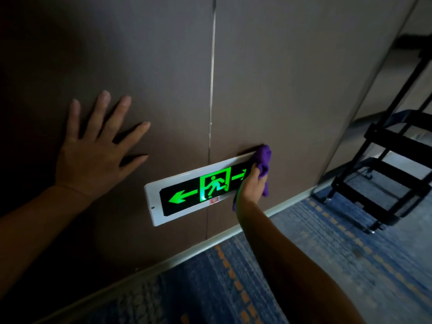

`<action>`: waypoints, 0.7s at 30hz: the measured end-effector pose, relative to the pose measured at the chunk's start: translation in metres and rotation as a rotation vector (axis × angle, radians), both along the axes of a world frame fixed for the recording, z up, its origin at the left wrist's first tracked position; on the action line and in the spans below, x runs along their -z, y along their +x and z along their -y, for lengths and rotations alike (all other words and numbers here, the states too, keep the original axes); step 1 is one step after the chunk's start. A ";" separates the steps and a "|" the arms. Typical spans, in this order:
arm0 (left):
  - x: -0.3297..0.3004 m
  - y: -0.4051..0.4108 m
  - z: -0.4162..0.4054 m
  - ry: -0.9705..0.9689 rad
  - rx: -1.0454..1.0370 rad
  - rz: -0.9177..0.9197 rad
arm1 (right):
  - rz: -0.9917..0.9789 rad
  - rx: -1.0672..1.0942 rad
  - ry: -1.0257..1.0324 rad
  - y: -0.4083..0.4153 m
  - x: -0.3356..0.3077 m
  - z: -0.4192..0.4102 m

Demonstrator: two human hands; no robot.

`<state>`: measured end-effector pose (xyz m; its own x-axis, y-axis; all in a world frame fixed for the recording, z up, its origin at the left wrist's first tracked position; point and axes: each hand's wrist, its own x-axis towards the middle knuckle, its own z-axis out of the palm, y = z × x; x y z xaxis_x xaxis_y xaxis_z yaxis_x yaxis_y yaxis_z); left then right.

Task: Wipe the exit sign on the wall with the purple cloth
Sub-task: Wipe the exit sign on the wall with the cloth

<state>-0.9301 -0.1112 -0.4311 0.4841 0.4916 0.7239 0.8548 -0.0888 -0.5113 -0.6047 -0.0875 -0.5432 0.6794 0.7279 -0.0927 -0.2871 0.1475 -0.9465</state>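
Note:
The exit sign point(187, 195) hangs low on the brown wall, a white-framed black panel with a glowing green running figure and arrows. My right hand point(251, 185) grips the bunched purple cloth point(264, 160) and presses it against the sign's right end, covering that end and part of the right arrow. My left hand point(98, 146) lies flat on the wall to the upper left of the sign, fingers spread, holding nothing.
A thin metal seam point(211, 90) runs vertically down the wall above the sign. A pale skirting strip point(187, 250) meets blue patterned carpet point(304, 265). A black metal-framed cart or ladder point(385, 174) stands on the carpet at the right, near the wall corner.

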 end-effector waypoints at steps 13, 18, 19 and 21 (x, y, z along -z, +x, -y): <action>0.008 0.011 0.002 0.122 -0.028 -0.017 | 0.302 -0.233 0.099 -0.174 0.046 0.066; 0.008 0.009 0.002 0.110 -0.065 -0.033 | 0.774 -0.322 0.107 -0.208 0.075 0.093; 0.007 0.010 0.002 0.106 -0.070 -0.027 | 0.896 -0.284 0.113 -0.196 0.080 0.088; 0.007 0.011 0.003 0.103 -0.081 -0.019 | 1.043 -0.186 0.079 -0.162 0.084 0.070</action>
<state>-0.9186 -0.1139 -0.4384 0.4598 0.4531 0.7637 0.8473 0.0338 -0.5301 -0.7663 -0.1573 -0.6273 0.2731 0.8069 0.5237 0.6365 0.2566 -0.7273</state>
